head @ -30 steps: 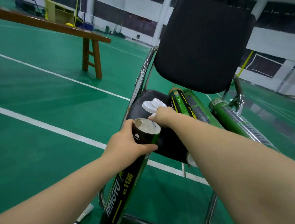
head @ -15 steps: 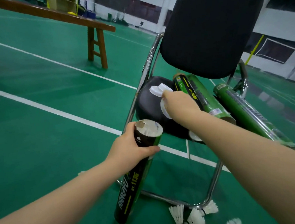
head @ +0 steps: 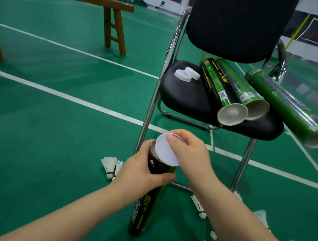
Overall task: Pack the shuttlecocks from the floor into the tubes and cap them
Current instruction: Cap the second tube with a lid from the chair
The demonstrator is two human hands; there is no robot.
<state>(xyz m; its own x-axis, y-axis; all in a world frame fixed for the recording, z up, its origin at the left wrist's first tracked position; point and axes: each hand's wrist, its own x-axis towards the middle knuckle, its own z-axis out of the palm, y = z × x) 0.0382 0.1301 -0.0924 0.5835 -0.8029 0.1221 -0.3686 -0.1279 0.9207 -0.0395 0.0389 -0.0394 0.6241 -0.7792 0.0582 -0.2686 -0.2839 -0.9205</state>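
**A lid goes on the tube**

The left hand (head: 139,172) is wrapped tight around the black tube (head: 153,194), just under its top. The right hand (head: 190,156) pinches a white cap (head: 164,150) and presses it against the tube's mouth. Shuttlecocks (head: 110,165) lie on the green floor (head: 40,130) beside the left fingers.

I see a matt white plastic cap (head: 165,152) on the held tube (head: 155,178), which has a glossy black printed skin and a rough brown cardboard rim. The chair (head: 241,17) has a matt black cloth back, a smooth, faintly shiny black seat and polished chrome metal legs. The tubes (head: 234,87) on it show glossy green wrap over dull cardboard mouths; the floor (head: 48,120) is matt green, the bench (head: 113,28) brown wood.
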